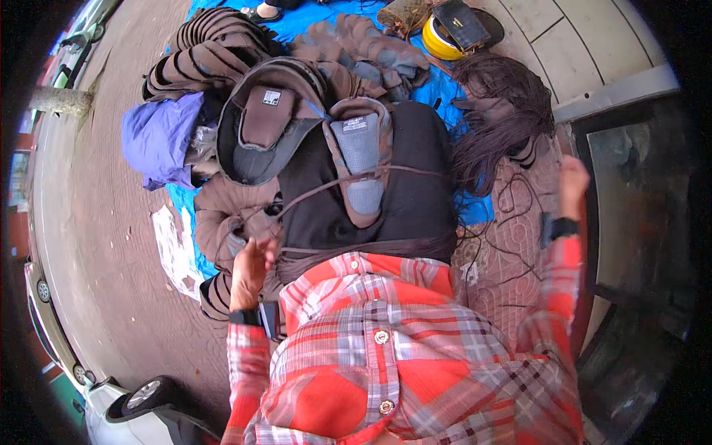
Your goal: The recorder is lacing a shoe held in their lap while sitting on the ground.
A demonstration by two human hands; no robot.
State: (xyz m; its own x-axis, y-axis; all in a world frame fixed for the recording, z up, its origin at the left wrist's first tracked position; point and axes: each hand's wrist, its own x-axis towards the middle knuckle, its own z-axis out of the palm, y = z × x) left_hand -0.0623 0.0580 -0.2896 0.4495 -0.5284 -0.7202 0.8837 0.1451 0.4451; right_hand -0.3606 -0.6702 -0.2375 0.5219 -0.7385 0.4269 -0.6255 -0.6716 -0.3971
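Observation:
Across my black-trousered lap lies a brown shoe upper (383, 152) with a grey-blue inside and a label. A brown cord (315, 191) crosses over it and runs down toward my left hand (254, 263), whose curled fingers seem closed on its end. Out to the right, my right hand (573, 184) is raised with its fingers closed; motion blur hides what, if anything, is in them. Beyond the lap piece, a larger dark shoe upper (267, 122) with a labelled tongue rests against my leg.
Stacked brown shoe uppers (215, 63) lie on a blue sheet (300, 22). A bundle of dark cords (497, 119) spreads at the right, below a yellow container (441, 41) and a black purse (460, 24). A purple cloth (159, 137) sits left; a dark-framed panel (638, 200) stands right.

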